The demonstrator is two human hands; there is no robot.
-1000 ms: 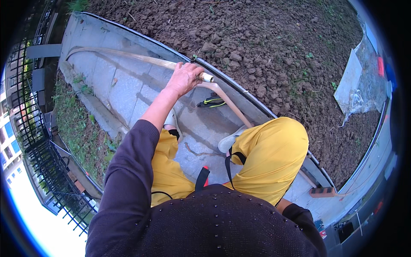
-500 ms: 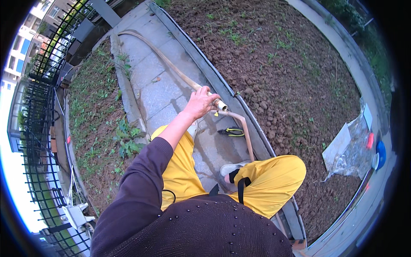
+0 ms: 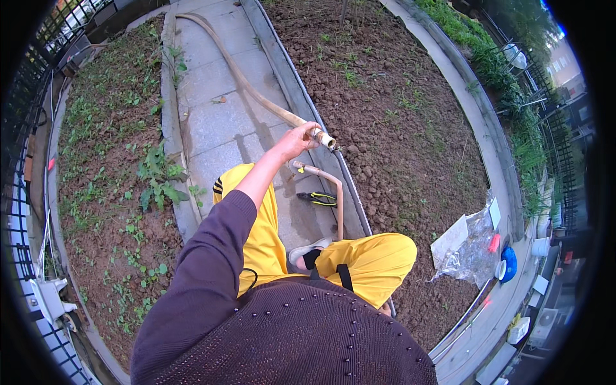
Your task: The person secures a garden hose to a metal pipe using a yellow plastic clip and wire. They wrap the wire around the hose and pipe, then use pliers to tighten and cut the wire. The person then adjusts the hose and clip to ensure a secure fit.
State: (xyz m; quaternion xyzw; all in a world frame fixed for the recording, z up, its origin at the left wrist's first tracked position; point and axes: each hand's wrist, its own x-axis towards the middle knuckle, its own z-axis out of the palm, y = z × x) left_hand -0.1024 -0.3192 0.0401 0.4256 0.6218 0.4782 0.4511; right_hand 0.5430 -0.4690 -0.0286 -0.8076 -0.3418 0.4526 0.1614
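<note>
My left hand point(image 3: 296, 141) is closed around the end of a tan hose point(image 3: 240, 77), just behind its pale open-ended fitting point(image 3: 326, 139). The hose trails away along the paving to the far left. Below the fitting, a thinner pinkish-tan hose point(image 3: 339, 199) bends sharply and runs down behind my right leg; its end has a small yellow piece point(image 3: 301, 170). The two hose ends are apart. Black and yellow-green pliers point(image 3: 317, 198) lie on the paving between my legs. My right hand does not show.
A paved path point(image 3: 215, 122) with raised kerbs runs between two soil beds, the left one weedy point(image 3: 122, 212). On the right bed's edge lie a clear plastic sheet point(image 3: 475, 240) and white boards point(image 3: 449, 241), near a blue object point(image 3: 508, 264). A black metal fence point(image 3: 19, 212) stands at left.
My left hand has raised the tan hose's fitting away from the thinner hose, whose end now shows fully. My view has shifted to the right.
</note>
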